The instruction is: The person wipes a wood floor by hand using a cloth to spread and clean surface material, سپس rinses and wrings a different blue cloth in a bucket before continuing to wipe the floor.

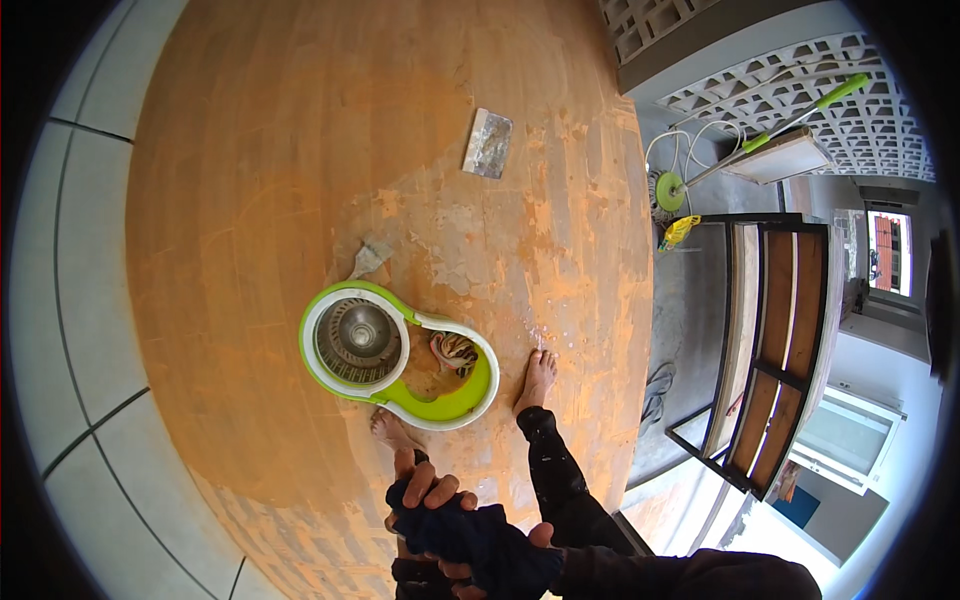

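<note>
A bunched dark navy cloth (472, 525) is gripped between both my hands, low in the view. My left hand (431, 484) curls its fingers over the cloth's upper left end. Lower and to the right, my right hand (540, 535) holds the other end; the cloth hides most of it. Just beyond my hands stands a green and white spin-mop bucket (442, 409), between my bare feet. Its round metal spin basket (361, 337) is at the left. In the right basin, a striped rag (454, 352) lies at the edge of cloudy brownish water (427, 379).
A flat scraper or brush (370, 257) lies against the bucket. Farther off is a smeared rectangular plate (487, 142). Along the right are a spin mop (670, 190), a yellow packet (680, 232), sandals (657, 394) and a metal-framed wooden bench (776, 341). Pale tiles (97, 247) border the left.
</note>
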`<state>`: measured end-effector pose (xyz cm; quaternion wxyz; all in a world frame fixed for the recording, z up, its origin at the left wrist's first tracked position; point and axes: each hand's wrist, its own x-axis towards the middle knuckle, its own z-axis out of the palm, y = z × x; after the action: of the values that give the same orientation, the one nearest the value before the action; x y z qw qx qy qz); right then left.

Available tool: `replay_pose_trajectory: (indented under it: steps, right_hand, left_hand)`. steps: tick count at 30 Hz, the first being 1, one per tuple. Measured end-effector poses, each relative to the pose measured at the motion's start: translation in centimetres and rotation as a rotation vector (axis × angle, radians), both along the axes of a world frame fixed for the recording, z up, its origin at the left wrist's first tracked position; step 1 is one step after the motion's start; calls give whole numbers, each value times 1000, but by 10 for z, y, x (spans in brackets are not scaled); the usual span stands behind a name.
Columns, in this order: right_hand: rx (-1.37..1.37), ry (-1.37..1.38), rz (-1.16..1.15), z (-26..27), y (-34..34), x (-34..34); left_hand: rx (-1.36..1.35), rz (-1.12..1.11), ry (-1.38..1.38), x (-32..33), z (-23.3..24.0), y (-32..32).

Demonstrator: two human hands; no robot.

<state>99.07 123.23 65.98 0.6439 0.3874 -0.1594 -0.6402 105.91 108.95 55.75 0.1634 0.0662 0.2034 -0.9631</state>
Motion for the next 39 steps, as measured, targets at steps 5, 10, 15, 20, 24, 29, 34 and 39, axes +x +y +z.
replay_pose_trajectory:
  steps: [5, 10, 15, 20, 24, 29, 34, 39]
  right_hand:
    - [333, 898, 885, -70, -2, -10]
    - [394, 1427, 1203, -165, -27, -6]
    - [497, 1917, 1242, -213, -35, -9]
    - [540, 1970, 1174, -226, -27, -11]
    - [464, 1717, 1052, -223, -3, -13]
    - [408, 1528, 915, -173, 73, -55]
    - [582, 1569, 900, -110, 139, -85]
    - [633, 1412, 721, -34, 212, -149]
  left_hand:
    - [-722, -633, -790, -2, 6, -25]
    - [-1805, -635, -1308, -7, -101, -9]
    - [-2011, -972, -1343, -50, -134, -6]
    - [-2161, -1132, -1282, -59, -165, 3]
    - [-1717, -926, -1235, 0, -180, -21]
    - [-1036, -1032, -1395, 20, -100, 17]
    - [-693, -1058, -1313, -6, -2, 97]
    - [-970, -1173, -923, -84, 73, 182]
